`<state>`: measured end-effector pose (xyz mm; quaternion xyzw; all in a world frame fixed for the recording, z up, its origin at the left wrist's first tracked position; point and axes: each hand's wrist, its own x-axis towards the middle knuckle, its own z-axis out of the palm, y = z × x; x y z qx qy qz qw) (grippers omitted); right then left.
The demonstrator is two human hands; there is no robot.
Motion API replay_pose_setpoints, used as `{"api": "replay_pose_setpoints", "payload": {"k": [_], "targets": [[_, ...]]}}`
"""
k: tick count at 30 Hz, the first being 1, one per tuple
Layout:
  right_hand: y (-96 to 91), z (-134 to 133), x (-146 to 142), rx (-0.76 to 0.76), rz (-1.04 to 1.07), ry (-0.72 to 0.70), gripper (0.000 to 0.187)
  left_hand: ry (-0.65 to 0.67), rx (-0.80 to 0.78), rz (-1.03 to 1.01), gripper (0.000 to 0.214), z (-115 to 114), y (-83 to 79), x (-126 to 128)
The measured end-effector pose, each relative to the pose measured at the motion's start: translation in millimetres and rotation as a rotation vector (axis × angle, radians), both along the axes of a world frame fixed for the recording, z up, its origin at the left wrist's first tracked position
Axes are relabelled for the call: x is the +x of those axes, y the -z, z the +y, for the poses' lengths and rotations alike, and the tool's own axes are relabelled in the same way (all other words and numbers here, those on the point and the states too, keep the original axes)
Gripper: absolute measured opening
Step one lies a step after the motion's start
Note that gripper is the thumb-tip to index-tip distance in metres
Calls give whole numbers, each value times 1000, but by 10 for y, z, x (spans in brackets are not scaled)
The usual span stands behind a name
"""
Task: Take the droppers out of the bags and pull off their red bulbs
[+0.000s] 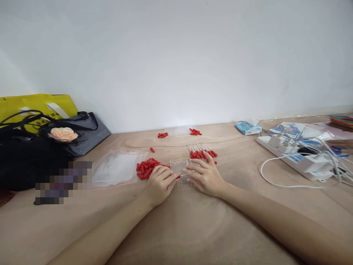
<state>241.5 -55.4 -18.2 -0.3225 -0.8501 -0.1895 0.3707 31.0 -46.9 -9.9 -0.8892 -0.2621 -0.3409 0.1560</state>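
My left hand [161,184] is closed in a pinch on a red rubber bulb [178,177], whose tip points right. Facing it, my right hand [205,175] has its fingers bent around what looks like a thin glass dropper tube, mostly hidden, lined up with that bulb. Below both hands lies a row of clear glass tubes [176,166], partly covered by my right fingers. A pile of loose red bulbs [147,166] sits against my left hand. Beyond my right hand lie several droppers fitted with red bulbs [211,153].
Clear plastic bags [116,167] lie left of the pile. More red bulbs [162,135] and tubes [182,131] are near the wall. Right stand a blue packet [248,127] and a white power strip [298,158] with cables. Bags [85,132] fill the left; another person's hand [340,143] shows far right.
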Motion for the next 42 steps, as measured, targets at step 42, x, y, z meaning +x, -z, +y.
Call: {"api": "replay_pose_setpoints", "payload": {"k": [42], "targets": [[57, -55, -7, 69, 61, -152, 13, 109, 15, 39, 14, -130, -77, -57]]}}
